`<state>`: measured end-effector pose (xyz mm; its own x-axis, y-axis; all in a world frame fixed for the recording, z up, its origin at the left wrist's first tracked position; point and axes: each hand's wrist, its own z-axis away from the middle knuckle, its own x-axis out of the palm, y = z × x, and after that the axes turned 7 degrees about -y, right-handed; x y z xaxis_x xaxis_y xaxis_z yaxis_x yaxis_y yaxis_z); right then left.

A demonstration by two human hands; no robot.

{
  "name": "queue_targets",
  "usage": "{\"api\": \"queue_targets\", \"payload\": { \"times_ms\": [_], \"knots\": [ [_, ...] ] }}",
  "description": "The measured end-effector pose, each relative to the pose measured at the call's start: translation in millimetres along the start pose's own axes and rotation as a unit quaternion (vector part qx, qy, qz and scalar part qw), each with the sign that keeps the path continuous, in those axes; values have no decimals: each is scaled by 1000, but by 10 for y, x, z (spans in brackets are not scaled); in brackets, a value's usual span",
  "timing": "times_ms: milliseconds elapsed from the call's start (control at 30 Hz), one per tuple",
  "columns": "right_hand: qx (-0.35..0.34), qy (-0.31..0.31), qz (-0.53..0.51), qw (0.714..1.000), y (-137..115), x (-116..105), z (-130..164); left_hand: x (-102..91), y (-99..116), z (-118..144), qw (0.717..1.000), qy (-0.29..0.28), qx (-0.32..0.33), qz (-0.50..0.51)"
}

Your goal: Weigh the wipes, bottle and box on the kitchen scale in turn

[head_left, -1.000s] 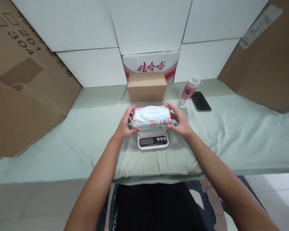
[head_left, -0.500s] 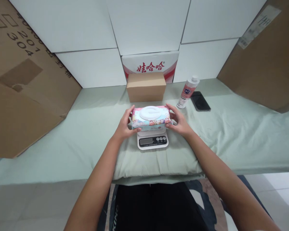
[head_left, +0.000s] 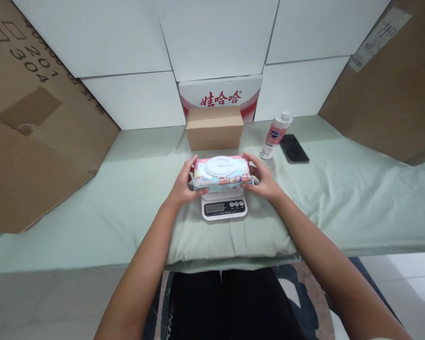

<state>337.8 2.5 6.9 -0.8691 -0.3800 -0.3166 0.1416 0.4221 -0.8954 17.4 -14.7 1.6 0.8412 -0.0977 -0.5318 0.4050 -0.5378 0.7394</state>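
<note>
In the middle of the frame, two hands hold a pack of wet wipes (head_left: 222,174). The left hand (head_left: 182,186) grips the left end of the pack. The right hand (head_left: 263,180) grips the right end. The pack is soft and bright, with little cartoon pictures on the front and a white oval lid on top. The lid is shut, so the wipes inside cannot be seen.

The pack sits right over a small white scale (head_left: 224,206). It hides the top plate, so I cannot tell if it rests on the scale or hangs just above it. The scale stands on a pale green cloth (head_left: 127,189) that covers the counter.

Just behind the pack is a brown cardboard box (head_left: 214,127), closed up. To the right of the box stands a pink and white bottle (head_left: 275,135) with a white cap. A black phone (head_left: 293,148) lies flat just beside the bottle.

Big brown cardboard sheets (head_left: 31,123) lean at the left and right sides of the frame.
</note>
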Motion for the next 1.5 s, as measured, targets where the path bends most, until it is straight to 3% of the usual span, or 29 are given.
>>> {"api": "queue_targets", "payload": {
  "times_ms": [933, 1500],
  "knots": [
    [7, -6, 4, 1000, -20, 41, -3, 15, -24, -2, 1000, 2, -8, 9],
    [30, -14, -44, 999, -33, 65, 24, 17, -29, 6, 1000, 3, -10, 2]
  ]
}}
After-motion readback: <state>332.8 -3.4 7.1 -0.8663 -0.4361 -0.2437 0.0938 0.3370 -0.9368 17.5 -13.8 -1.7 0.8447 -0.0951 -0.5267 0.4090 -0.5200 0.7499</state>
